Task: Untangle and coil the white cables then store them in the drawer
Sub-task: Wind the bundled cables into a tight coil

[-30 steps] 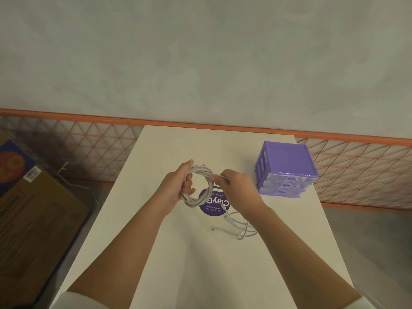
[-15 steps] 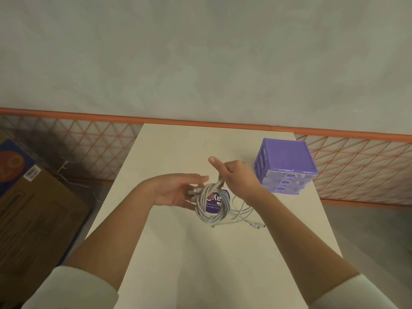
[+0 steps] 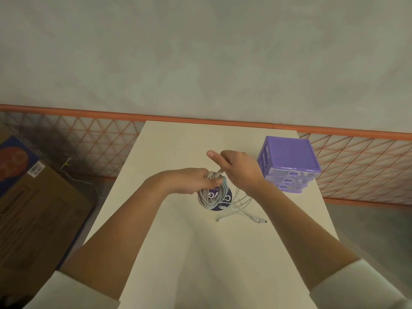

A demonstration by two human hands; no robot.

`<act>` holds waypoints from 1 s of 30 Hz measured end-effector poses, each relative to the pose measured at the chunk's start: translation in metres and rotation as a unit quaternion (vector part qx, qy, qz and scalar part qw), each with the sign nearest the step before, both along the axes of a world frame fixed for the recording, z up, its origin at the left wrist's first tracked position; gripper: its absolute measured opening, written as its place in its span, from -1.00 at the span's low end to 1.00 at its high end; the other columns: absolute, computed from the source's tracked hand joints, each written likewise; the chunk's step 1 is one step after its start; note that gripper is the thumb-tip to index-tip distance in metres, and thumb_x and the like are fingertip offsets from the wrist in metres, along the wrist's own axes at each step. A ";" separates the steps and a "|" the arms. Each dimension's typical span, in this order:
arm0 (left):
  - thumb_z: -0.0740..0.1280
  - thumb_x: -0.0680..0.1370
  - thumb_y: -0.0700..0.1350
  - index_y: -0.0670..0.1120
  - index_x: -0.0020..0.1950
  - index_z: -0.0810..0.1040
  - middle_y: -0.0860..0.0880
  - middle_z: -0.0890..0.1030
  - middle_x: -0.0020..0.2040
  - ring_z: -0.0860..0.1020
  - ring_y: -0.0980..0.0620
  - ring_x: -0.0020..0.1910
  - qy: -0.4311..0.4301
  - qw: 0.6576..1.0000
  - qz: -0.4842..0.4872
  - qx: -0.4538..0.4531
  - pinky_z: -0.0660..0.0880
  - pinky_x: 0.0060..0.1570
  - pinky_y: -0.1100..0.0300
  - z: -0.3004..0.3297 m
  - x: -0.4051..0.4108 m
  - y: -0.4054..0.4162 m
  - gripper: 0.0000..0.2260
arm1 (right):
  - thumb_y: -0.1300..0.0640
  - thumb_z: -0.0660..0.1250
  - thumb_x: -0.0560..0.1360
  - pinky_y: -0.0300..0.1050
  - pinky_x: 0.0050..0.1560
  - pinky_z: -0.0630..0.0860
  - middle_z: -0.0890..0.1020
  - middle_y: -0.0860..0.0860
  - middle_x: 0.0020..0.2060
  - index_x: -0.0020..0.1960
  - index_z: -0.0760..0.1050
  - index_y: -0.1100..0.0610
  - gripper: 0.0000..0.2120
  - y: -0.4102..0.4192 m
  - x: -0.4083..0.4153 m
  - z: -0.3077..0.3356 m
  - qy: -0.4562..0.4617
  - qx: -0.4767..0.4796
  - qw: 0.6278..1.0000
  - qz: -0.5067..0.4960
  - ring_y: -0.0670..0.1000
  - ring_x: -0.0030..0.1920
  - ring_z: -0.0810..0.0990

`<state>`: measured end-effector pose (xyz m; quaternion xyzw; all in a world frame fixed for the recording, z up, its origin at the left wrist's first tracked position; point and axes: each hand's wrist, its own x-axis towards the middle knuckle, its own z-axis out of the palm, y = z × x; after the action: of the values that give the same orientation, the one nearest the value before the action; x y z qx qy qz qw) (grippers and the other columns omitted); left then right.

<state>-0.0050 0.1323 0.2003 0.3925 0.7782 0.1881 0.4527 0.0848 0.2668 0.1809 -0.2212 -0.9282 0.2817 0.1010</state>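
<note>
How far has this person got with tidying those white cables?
About halfway, by the look of it. One cable is already wound into a coil, held by the left hand, while the right hand pinches its free end, seemingly finishing it off. Left to do: the loose cables lying on the table are uncoiled, and all three drawers of the purple drawer unit are closed, so nothing visible has been stored.

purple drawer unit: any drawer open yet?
All shut. The three drawer fronts of the purple drawer unit sit flush in one stack, none pulled out.
</note>
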 end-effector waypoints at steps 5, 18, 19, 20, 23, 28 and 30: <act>0.20 0.65 -0.04 -0.07 -0.04 0.48 0.00 0.52 -0.17 0.53 0.07 -0.17 -0.124 0.986 0.080 0.079 0.59 -0.11 0.20 0.002 -0.016 -0.022 -0.85 | 0.10 0.18 0.41 -0.13 -0.20 0.32 0.45 -0.02 -0.36 -0.12 0.48 0.08 -0.87 0.019 0.010 0.011 0.074 -0.313 0.943 0.086 -0.01 -0.28 0.38; 0.15 0.49 0.35 -0.02 -0.35 0.24 0.04 0.23 -0.41 0.37 0.06 -0.40 -0.253 0.937 0.186 0.155 0.27 -0.31 0.21 -0.010 -0.022 -0.044 -0.52 | -0.06 0.27 0.59 -0.15 -0.27 0.36 0.51 -0.03 -0.27 -0.10 0.39 0.03 -0.81 0.020 0.003 -0.025 -0.020 -0.127 0.991 0.034 -0.02 -0.27 0.44; 0.10 0.48 0.37 -0.02 -0.36 0.23 0.04 0.22 -0.42 0.39 0.07 -0.40 -0.247 0.934 0.198 0.166 0.27 -0.32 0.21 -0.010 -0.022 -0.043 -0.52 | -0.08 0.29 0.57 -0.15 -0.31 0.33 0.48 -0.04 -0.33 -0.17 0.37 0.02 -0.76 0.019 0.003 -0.029 -0.004 -0.125 0.992 0.014 -0.03 -0.32 0.40; 0.08 0.47 0.37 -0.02 -0.36 0.22 0.04 0.21 -0.42 0.38 0.08 -0.41 -0.262 0.923 0.215 0.184 0.26 -0.33 0.21 -0.011 -0.023 -0.044 -0.52 | -0.09 0.31 0.56 -0.13 -0.34 0.31 0.45 -0.04 -0.38 -0.24 0.35 0.03 -0.71 0.019 0.003 -0.035 0.010 -0.132 0.991 -0.009 -0.02 -0.36 0.38; 0.05 0.48 0.38 0.00 -0.37 0.22 0.06 0.17 -0.41 0.16 0.07 -0.43 -0.346 0.864 0.276 0.240 0.21 -0.39 0.22 -0.012 -0.030 -0.047 -0.52 | -0.15 0.32 0.54 -0.10 -0.33 0.32 0.36 0.00 -0.48 -0.38 0.30 0.11 -0.53 0.021 0.007 -0.050 0.027 -0.199 0.976 -0.080 0.05 -0.41 0.34; 0.06 0.49 0.36 0.01 -0.33 0.23 0.07 0.19 -0.43 0.16 0.17 -0.55 -0.393 0.796 0.345 0.305 0.26 -0.58 0.36 -0.020 -0.038 -0.052 -0.55 | -0.17 0.36 0.50 -0.17 -0.41 0.30 0.39 0.00 -0.52 -0.40 0.29 0.11 -0.51 0.024 0.017 -0.074 -0.057 -0.258 0.955 -0.133 0.02 -0.49 0.38; 0.08 0.48 0.37 0.01 -0.35 0.27 0.08 0.21 -0.44 0.20 0.20 -0.55 -0.417 0.763 0.362 0.335 0.25 -0.59 0.41 -0.025 -0.044 -0.055 -0.54 | -0.09 0.36 0.53 -0.25 -0.46 0.32 0.46 -0.02 -0.49 -0.35 0.36 0.10 -0.60 0.025 0.025 -0.086 -0.076 -0.275 0.948 -0.144 -0.04 -0.48 0.42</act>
<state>-0.0487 0.0776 0.1756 0.0906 0.4844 0.7318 0.4708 0.1094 0.2923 0.0949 -0.3926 -0.7780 0.4906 0.0050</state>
